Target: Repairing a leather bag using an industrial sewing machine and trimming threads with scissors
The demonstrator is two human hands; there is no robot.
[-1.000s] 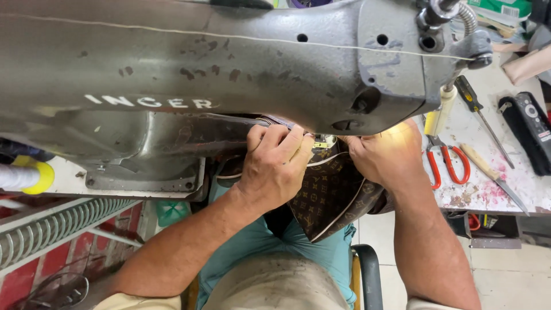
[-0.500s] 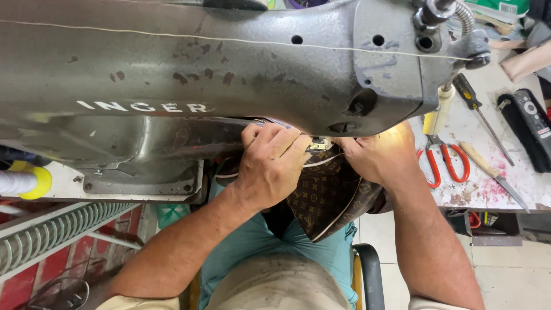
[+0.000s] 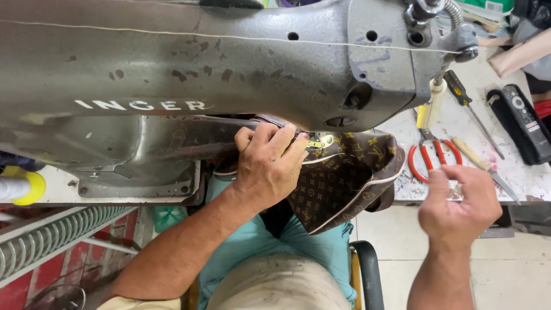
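My left hand [image 3: 270, 169] presses on a brown patterned bag [image 3: 344, 178] with light piping, holding it under the arm of a large grey sewing machine [image 3: 229, 63]. A gold zipper end [image 3: 318, 142] shows just past its fingertips. My right hand [image 3: 459, 206] hovers off the bag to the right, fingers loosely curled and holding nothing, near the red-handled scissors [image 3: 431, 155] on the white table [image 3: 459, 123].
A screwdriver [image 3: 468, 106], a wooden-handled tool [image 3: 476, 161] and a black remote [image 3: 525, 123] lie on the table at right. A yellow-ended thread spool [image 3: 20, 186] sits at far left. A chair armrest [image 3: 367, 270] is below the bag.
My right hand has let go of the bag and drawn back to the right, toward the scissors. The left hand stays on the bag, whose right side now hangs uncovered.
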